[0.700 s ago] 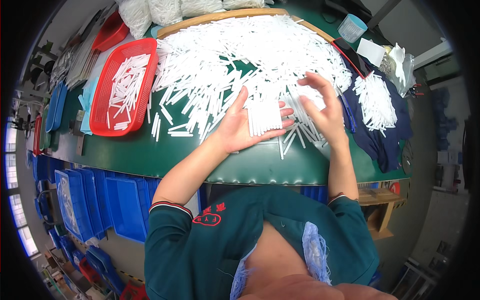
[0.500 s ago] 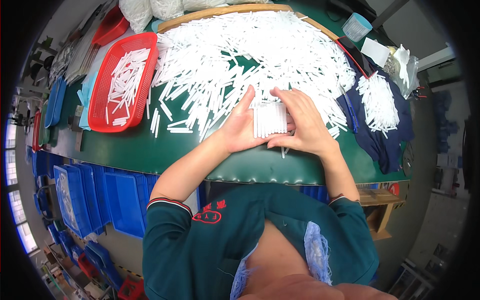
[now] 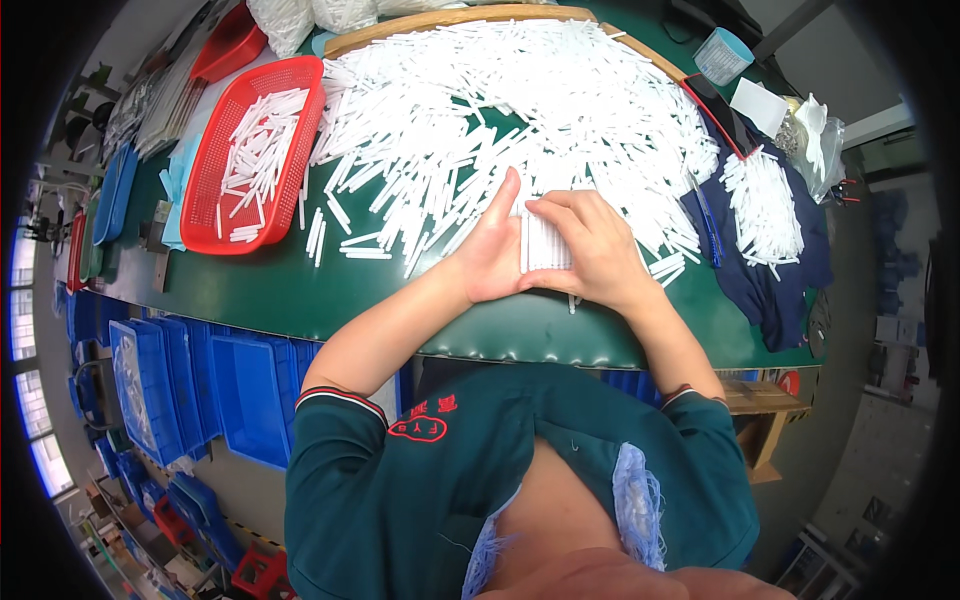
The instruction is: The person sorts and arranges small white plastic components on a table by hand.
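Observation:
Side by side in a flat row, several short white sticks [image 3: 541, 246] lie between my two hands over the near part of the green table. My left hand [image 3: 490, 258] supports the row from its left, thumb sticking up and its other fingers hidden beneath the sticks. From the right, my right hand [image 3: 603, 252] closes over the row, fingers bent across its far end and thumb along its near end. Just beyond my hands spreads a large loose heap of the same white sticks [image 3: 600, 120]. One stray stick [image 3: 573, 303] shows below my right hand.
A red perforated basket [image 3: 311, 120] with white sticks stands at the left. At the right, a dark blue cloth [image 3: 775, 305] bears another stick pile [image 3: 765, 210], with a blue pen [image 3: 708, 225] and a phone [image 3: 722, 118] nearby. Wooden strips [image 3: 460, 17] border the heap. Blue bins [image 3: 250, 400] sit below.
My right hand has moved left and curled its fingers over the row of sticks, covering more of it. The left hand still supports the row. The whole view has shifted slightly.

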Tool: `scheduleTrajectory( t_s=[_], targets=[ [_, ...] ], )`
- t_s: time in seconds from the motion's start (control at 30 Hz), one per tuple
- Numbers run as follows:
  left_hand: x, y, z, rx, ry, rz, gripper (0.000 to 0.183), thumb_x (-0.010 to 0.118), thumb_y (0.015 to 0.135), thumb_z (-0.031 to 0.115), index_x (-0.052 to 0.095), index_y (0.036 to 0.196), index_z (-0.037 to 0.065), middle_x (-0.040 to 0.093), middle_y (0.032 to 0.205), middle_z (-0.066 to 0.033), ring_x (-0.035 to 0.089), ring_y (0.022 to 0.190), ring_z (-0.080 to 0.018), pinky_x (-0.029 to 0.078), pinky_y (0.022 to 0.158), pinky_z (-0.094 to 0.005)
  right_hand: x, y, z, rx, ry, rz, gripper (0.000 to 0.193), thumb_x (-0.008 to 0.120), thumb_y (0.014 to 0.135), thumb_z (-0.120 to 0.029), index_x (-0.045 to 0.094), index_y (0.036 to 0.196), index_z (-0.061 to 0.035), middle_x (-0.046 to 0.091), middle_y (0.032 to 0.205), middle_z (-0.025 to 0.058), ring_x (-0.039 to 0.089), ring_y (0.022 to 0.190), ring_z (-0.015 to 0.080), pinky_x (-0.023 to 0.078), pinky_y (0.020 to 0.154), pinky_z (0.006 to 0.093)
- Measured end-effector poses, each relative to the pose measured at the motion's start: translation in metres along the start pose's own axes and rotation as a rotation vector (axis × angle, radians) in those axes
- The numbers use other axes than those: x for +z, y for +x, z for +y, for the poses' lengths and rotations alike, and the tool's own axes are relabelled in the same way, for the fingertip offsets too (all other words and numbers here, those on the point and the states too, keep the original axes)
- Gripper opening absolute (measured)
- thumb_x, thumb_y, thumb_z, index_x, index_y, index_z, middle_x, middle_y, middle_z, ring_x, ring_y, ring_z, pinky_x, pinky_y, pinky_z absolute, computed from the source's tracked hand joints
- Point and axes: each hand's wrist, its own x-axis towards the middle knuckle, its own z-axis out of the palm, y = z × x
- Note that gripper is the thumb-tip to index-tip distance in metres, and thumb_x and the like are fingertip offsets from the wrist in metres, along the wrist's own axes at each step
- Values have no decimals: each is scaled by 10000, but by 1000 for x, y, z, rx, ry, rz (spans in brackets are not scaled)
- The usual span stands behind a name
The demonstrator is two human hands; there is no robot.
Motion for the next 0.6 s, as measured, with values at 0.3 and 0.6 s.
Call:
scheduleTrajectory(
  t_s=[0.3, 0.6],
  targets=[
    [-1, 0, 4, -28, -123, -207, 961, 248, 826, 779, 320, 1397, 9, 458, 1348, -163, 453, 1253, -297, 384, 1027, -468, -13, -1, 6, 86, 90, 165, 745, 801, 596, -386, 551, 1208, -42, 552, 1201, 127, 523, 1085, 316, 420, 904, 405],
    [0, -1, 3, -30, -116, -118, 1003, 246, 793, 812, 319, 1408, 23, 390, 1407, -182, 413, 1279, -351, 310, 1059, -540, -12, -3, 21, 76, 107, 280, 197, 674, 775, -93, 593, 949, -46, 612, 1102, 119, 564, 1056, 312, 438, 893, 386]
  ],
)
